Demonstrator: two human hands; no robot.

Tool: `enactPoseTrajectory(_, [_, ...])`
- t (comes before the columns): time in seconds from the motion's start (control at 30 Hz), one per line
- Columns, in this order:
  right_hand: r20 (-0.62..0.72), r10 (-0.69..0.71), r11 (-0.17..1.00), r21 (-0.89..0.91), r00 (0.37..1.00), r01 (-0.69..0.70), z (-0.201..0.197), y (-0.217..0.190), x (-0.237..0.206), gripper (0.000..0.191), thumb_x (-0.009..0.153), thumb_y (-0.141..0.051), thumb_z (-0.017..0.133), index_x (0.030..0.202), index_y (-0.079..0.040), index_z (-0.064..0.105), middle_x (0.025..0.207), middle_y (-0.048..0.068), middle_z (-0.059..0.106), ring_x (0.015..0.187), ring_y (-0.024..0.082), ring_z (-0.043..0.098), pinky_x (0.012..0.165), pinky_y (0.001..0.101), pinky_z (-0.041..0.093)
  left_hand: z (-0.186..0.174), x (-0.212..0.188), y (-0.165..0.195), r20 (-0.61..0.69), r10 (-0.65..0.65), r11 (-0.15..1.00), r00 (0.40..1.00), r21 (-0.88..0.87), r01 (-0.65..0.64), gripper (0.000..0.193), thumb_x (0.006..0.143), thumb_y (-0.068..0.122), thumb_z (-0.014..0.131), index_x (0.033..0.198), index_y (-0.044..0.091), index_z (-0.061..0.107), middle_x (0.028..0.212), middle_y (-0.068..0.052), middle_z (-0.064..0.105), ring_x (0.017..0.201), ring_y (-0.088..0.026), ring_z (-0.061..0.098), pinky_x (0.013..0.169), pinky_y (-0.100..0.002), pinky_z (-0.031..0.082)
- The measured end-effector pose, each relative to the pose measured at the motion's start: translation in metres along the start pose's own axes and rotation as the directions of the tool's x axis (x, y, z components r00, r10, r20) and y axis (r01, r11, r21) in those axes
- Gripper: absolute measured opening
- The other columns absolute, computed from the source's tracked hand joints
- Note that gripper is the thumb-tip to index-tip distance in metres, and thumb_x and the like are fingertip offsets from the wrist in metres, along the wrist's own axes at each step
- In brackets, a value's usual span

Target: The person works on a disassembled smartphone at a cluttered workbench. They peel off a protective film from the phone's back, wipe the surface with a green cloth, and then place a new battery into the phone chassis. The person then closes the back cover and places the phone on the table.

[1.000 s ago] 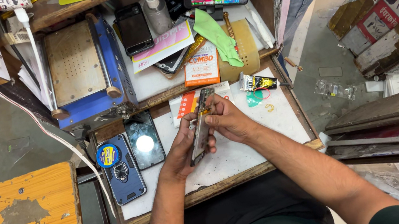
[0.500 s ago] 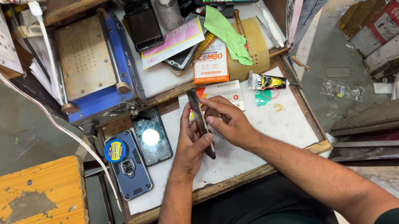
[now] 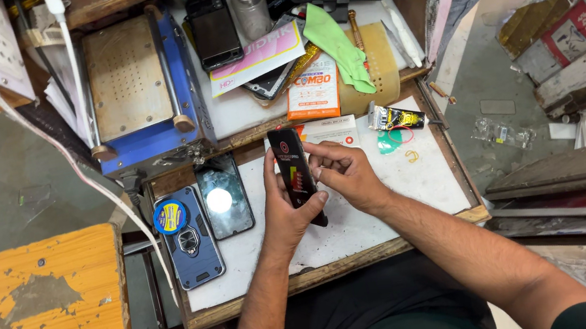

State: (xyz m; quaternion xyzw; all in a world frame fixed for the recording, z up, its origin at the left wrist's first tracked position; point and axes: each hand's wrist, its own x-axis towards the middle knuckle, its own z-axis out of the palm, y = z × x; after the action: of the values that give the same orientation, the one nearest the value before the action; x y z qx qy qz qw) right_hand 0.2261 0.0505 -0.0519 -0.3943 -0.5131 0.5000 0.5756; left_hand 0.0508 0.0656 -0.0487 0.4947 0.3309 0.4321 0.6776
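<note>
The phone, edge-on a second ago, now faces up. Left hand grips it above the counter; right hand pinches its edge.

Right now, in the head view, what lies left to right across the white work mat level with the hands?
Orange stool → blue phone case → phone with a glare spot → left hand holding the black phone → right hand → small glue tube.
</note>
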Motion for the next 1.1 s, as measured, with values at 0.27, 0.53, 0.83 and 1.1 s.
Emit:
enactPoseTrajectory(0.27, [-0.005,0.023,1.0,-0.012,1.0,-0.023,0.0001,-0.0003,0.003,0.049,0.095,0.001,0.065,0.144,-0.005,0.062,0.099,-0.004,0.06,0.081,0.0,0.052,0.068,0.0145,0.043,-0.0001,-0.0002,-0.0014,-0.009,0.034,0.999,0.999,0.001,-0.034,0.125,0.074,0.023,0.09,0.164,0.009,0.004,0.118,-0.004,0.064,0.112,-0.013,0.064,0.099,-0.029,0.054])
enactPoseTrajectory(0.53, [-0.009,0.047,0.998,-0.036,0.999,-0.048,0.0009,-0.0012,0.0026,0.047,0.097,0.001,0.066,0.144,-0.004,0.062,0.1,-0.003,0.06,0.081,0.001,0.052,0.068,0.0143,0.043,-0.0008,0.0004,-0.0036,-0.028,0.022,0.997,0.999,0.078,-0.02,0.127,0.074,0.026,0.091,0.166,0.008,0.004,0.116,-0.006,0.063,0.108,-0.014,0.063,0.095,-0.03,0.055])
enactPoseTrajectory(0.83, [0.002,0.052,0.998,0.028,0.999,-0.052,-0.0003,0.0019,0.0022,0.049,0.097,0.001,0.065,0.145,-0.005,0.061,0.1,-0.002,0.06,0.083,0.001,0.053,0.069,0.0144,0.044,-0.0014,0.0007,-0.0026,-0.03,-0.021,0.993,0.999,0.118,0.025,0.13,0.073,0.033,0.091,0.166,0.009,0.004,0.113,-0.007,0.062,0.105,-0.014,0.063,0.092,-0.031,0.058])
enactPoseTrajectory(1.1, [-0.011,0.092,0.996,0.01,0.996,-0.092,0.0002,0.0021,0.0033,0.048,0.097,-0.001,0.067,0.144,-0.005,0.062,0.098,-0.004,0.059,0.079,0.0,0.052,0.067,0.0145,0.043,-0.0023,0.0012,-0.0051,-0.043,-0.026,0.993,0.999,0.11,0.03,0.128,0.073,0.029,0.09,0.166,0.009,0.004,0.116,-0.008,0.062,0.107,-0.016,0.063,0.094,-0.032,0.058])
